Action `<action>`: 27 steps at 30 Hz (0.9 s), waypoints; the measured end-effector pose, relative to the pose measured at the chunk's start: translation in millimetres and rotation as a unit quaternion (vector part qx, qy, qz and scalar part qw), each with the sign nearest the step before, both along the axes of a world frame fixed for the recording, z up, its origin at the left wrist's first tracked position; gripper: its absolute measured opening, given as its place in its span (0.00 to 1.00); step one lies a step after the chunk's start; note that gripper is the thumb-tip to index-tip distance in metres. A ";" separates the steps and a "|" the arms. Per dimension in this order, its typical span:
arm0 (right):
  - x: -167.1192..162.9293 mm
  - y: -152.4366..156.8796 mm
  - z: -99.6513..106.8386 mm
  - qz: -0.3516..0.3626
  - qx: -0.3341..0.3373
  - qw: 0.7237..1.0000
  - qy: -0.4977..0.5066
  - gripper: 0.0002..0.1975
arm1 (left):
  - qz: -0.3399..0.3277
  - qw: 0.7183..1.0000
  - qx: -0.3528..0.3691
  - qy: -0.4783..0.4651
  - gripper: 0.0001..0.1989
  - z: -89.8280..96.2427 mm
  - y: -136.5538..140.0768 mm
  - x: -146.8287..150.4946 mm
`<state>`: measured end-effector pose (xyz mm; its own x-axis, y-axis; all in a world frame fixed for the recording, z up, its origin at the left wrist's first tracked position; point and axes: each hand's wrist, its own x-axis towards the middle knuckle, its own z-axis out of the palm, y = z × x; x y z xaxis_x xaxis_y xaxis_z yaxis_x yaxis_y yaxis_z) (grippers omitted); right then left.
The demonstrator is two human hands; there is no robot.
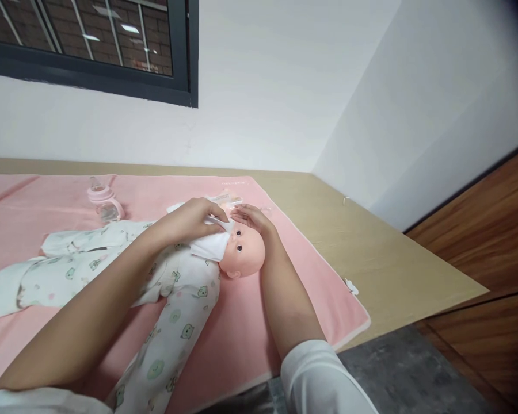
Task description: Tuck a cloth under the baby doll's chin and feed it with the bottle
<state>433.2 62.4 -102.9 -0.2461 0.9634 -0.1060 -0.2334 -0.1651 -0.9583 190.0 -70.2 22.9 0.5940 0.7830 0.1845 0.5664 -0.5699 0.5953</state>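
A baby doll (252,256) lies on its back on a pink mat (237,328), its head to the right. It wears a white suit (172,287) printed with small green animals. My left hand (194,218) pinches a white cloth or tissue (213,246) between thumb and fingers, over the doll's mouth and chin. The cloth hides the lower face; both eyes show. Beside the far side of the doll's head is my right hand (251,217), fingers stretched out and holding nothing. Whether its palm touches the head is hard to see.
A pink-topped baby bottle (107,206) sits on the mat behind the doll's legs. Near my hands lies a clear plastic packet (227,199). The wooden tabletop (349,247) meets white walls, with a dark-framed window (181,52) at upper left. A small white item (351,286) lies at the mat's right edge.
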 end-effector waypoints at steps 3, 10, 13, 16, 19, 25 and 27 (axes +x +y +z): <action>0.2 -1.2 0.5 0.000 0.000 1.000 0.004 0.03 | -0.012 1.000 -0.019 0.005 0.12 1.0 -3.0 2.9; 0.5 -0.8 0.7 0.002 -0.004 1.000 -0.004 0.02 | -0.005 0.998 -0.035 0.045 0.10 1.8 -6.0 8.4; 0.5 -0.4 0.7 -0.001 -0.010 1.000 -0.004 0.02 | -0.001 0.999 -0.027 0.034 0.10 0.6 -3.3 7.5; 0.3 -0.9 1.1 -0.001 -0.009 1.000 -0.006 0.01 | 0.007 1.000 -0.015 0.019 0.10 -2.0 1.4 5.3; 0.3 -0.7 1.1 -0.001 -0.008 1.000 -0.008 0.02 | 0.003 1.000 -0.019 0.009 0.11 -4.9 5.6 3.4; 1.7 1.7 -3.1 0.003 0.008 1.000 -0.006 0.03 | 0.027 1.000 -0.007 0.014 0.12 -9.5 10.7 1.1; 2.0 1.8 -4.6 0.001 0.018 1.000 -0.002 0.03 | 0.037 0.999 -0.006 0.007 0.12 -9.5 11.9 -1.4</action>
<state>435.2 64.2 -107.5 -0.2471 0.9664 -0.0711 -0.2303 -0.1299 -0.9644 188.6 -58.3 13.3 0.5375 0.8266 0.1666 0.6144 -0.5193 0.5940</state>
